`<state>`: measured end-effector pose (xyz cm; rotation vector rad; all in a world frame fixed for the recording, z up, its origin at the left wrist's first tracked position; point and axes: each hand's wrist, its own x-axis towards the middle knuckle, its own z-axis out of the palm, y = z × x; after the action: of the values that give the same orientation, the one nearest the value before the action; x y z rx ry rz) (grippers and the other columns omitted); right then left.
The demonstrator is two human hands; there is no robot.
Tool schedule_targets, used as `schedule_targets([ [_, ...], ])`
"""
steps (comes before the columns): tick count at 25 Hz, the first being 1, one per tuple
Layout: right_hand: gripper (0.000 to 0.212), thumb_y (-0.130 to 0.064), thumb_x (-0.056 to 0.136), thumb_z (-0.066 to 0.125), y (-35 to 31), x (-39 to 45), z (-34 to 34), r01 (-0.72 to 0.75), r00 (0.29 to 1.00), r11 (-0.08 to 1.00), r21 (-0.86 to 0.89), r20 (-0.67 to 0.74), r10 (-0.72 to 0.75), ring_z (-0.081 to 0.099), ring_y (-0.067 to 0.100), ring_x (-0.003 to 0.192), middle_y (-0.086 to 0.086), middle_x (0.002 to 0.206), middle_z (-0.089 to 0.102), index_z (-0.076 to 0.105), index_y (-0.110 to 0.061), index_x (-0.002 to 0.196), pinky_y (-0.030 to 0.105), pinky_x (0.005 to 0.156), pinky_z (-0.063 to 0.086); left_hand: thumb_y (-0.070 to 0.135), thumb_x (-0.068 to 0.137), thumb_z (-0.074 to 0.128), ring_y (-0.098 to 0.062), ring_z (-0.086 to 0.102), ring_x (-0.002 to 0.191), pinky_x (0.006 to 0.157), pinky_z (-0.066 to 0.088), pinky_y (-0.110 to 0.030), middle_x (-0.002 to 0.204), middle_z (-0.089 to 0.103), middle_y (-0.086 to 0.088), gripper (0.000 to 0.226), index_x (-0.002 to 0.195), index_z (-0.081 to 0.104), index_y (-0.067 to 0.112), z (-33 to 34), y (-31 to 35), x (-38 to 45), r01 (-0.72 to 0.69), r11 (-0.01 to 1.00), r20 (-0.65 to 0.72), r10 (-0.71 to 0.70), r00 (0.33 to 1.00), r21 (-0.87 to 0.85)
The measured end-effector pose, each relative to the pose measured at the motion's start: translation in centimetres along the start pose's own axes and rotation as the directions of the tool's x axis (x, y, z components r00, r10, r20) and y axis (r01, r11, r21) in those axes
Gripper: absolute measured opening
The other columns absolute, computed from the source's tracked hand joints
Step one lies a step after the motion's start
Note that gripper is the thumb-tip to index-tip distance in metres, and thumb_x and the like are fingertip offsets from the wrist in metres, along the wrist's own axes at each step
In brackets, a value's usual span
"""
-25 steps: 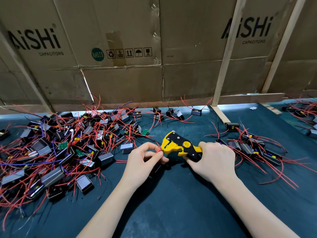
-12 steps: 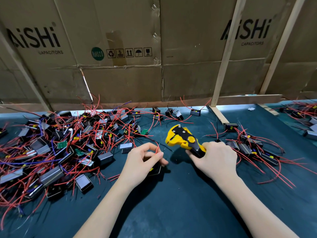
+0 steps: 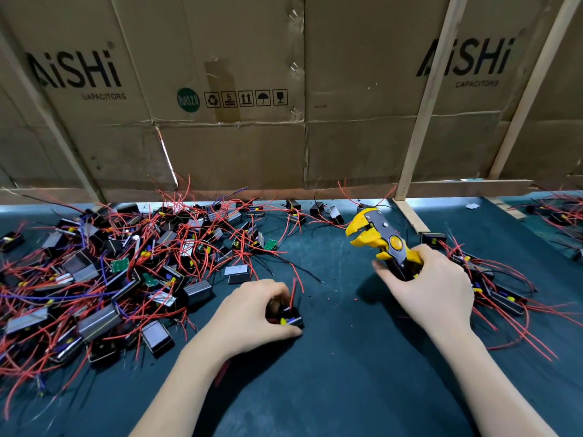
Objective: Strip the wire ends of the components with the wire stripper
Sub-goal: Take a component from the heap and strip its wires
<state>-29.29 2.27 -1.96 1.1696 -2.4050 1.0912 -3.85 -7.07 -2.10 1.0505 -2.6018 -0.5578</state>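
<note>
Your right hand (image 3: 430, 287) curls tight round the black handles of the yellow-and-black wire stripper (image 3: 380, 239), its yellow jaws standing apart and raised off the dark green table mat (image 3: 331, 389). To the stripper's lower left, your left hand (image 3: 249, 310) pinches a small black box component with red wires (image 3: 288, 315) on the mat. Left of that lies the tangled pile of black components and red wires (image 3: 110, 269).

the left hand (image 3: 252, 310) hides most of the component (image 3: 291, 318); the wire pile (image 3: 94, 272) is probably cut off at the left edge.
</note>
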Motion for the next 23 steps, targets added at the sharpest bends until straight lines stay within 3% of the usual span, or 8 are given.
schedule_targets([
  [3, 0.047, -0.066, 0.069, 0.068, -0.3, 0.0, -0.4, -0.001, 1.0, 0.999, 0.041, -0.012, 0.002, 0.058, 0.03, 0.072, -0.004, 0.07, 0.06, 0.055, -0.02, 0.071, 0.041, 0.071, 0.049, 0.034, 0.075, 0.082, 0.002, 0.053, 0.066, 0.066, 0.049, -0.025, 0.08, 0.057, 0.014, 0.03, 0.088, 0.056, 0.028, 1.1, 1.8, 0.0, -0.043, 0.927, -0.107, 0.004, 0.994, -0.372],
  [5, 0.048, -0.064, 0.069, 0.07, -0.4, 0.2, -0.9, -0.031, 0.999, 0.995, 0.09, -0.038, 0.034, 0.053, 0.028, 0.067, -0.006, 0.066, 0.059, 0.054, -0.019, 0.069, 0.036, 0.065, 0.045, 0.031, 0.079, 0.078, 0.003, 0.062, 0.104, 0.093, 0.051, -0.026, 0.117, 0.059, 0.014, 0.055, 0.125, 0.048, 0.029, 2.2, 3.2, 0.4, -0.032, 0.718, -0.029, 0.017, 0.999, -0.695],
  [8, 0.045, -0.061, 0.07, 0.072, -0.4, 0.5, -1.5, -0.037, 0.997, 0.984, 0.172, -0.067, 0.049, 0.053, 0.024, 0.063, -0.006, 0.062, 0.057, 0.054, -0.019, 0.068, 0.032, 0.06, 0.037, 0.046, 0.083, 0.069, 0.008, 0.036, 0.136, 0.112, 0.032, -0.02, 0.15, 0.038, 0.014, 0.087, 0.151, 0.016, 0.034, 2.9, 3.5, 0.5, -0.062, 0.78, 0.006, 0.085, 0.996, -0.622],
  [11, 0.04, -0.056, 0.072, 0.075, -0.4, 0.5, -1.7, -0.024, 0.995, 0.934, 0.357, -0.08, 0.056, 0.05, 0.009, 0.058, -0.006, 0.057, 0.054, 0.055, -0.021, 0.067, 0.023, 0.06, 0.037, 0.035, 0.09, 0.067, 0.006, 0.049, 0.124, 0.105, 0.039, -0.022, 0.137, 0.053, 0.012, 0.06, 0.142, 0.038, 0.028, 1.5, 1.9, 0.6, -0.091, 0.85, -0.204, -0.019, 0.979, -0.518],
  [14, 0.051, -0.059, 0.07, 0.074, -0.9, 0.2, -1.8, -0.097, 0.984, 0.673, 0.734, 0.173, -0.046, 0.047, 0.012, 0.061, 0.003, 0.063, 0.053, 0.058, -0.011, 0.07, 0.022, 0.065, 0.039, 0.023, 0.092, 0.063, -0.001, 0.06, 0.099, 0.089, 0.044, -0.02, 0.11, 0.066, 0.007, 0.028, 0.12, 0.06, 0.019, -0.6, 0.1, 0.7, -0.082, 0.808, -0.456, -0.242, 0.857, -0.584],
  [17, 0.057, -0.067, 0.063, 0.077, -1.9, -0.6, -1.6, -0.433, 0.789, 0.337, 0.836, 0.533, -0.307, 0.058, 0.028, 0.068, 0.015, 0.075, 0.06, 0.059, -0.014, 0.071, 0.032, 0.065, 0.049, 0.006, 0.09, 0.063, -0.016, 0.06, 0.084, 0.079, 0.048, -0.03, 0.091, 0.067, -0.001, 0.014, 0.1, 0.067, 0.015, -2.4, -1.8, 0.2, 0.055, 0.904, -0.705, -0.368, 0.607, -0.424],
  [20, 0.061, -0.07, 0.061, 0.075, -2.1, -1.2, -0.7, -0.441, 0.761, 0.467, 0.767, 0.595, -0.258, 0.062, 0.028, 0.068, 0.016, 0.073, 0.063, 0.058, -0.012, 0.069, 0.035, 0.069, 0.05, 0.016, 0.084, 0.067, -0.033, 0.056, 0.082, 0.071, 0.045, -0.042, 0.078, 0.062, -0.006, 0.002, 0.085, 0.065, 0.016, -3.9, -3.5, -0.9, 0.407, 0.901, -0.858, -0.324, 0.398, -0.152],
  [23, 0.062, -0.062, 0.077, 0.069, -2.1, -1.5, 0.5, -0.206, 0.898, 0.757, 0.62, 0.428, -0.106, 0.058, 0.024, 0.064, 0.013, 0.066, 0.063, 0.056, -0.002, 0.07, 0.037, 0.07, 0.047, 0.036, 0.081, 0.073, -0.038, 0.058, 0.082, 0.07, 0.045, -0.043, 0.074, 0.063, -0.014, 0.023, 0.083, 0.065, 0.014, -5.2, -5.1, -2.1, 0.653, 0.756, -0.809, -0.415, 0.417, -0.052],
])
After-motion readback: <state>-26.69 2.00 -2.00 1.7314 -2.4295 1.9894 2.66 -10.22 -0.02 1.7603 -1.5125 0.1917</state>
